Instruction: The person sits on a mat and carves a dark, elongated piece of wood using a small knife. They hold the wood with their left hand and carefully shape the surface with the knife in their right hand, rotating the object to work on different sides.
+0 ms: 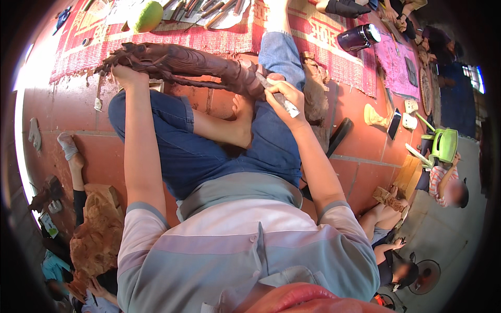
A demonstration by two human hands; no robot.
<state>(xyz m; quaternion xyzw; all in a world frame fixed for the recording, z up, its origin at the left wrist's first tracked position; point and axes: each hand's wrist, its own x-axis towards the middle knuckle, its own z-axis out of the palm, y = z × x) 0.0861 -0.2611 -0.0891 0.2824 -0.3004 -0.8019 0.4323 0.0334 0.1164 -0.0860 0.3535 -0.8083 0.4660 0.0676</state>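
Note:
A long, dark brown wood carving (193, 60) lies slantwise across in front of my crossed legs, its rough, branching end to the left. Closed around that end from below is my left hand (130, 76). My right hand (287, 96) grips a slim carving tool (284, 103) with a pale, worn handle. The tool's tip points up and left against the carving's right end, beside my raised knee. Its exact blade shape is too small to tell. One bare foot (242, 117) rests just below the carving.
Several carving tools (211, 13) and a green round fruit (146, 16) lie on the red patterned mat (235, 34). A dark cylindrical flask (359, 37) lies farther right. A rough wood piece (314, 91) stands beside my right knee. Other people and a large carving (96, 235) surround me.

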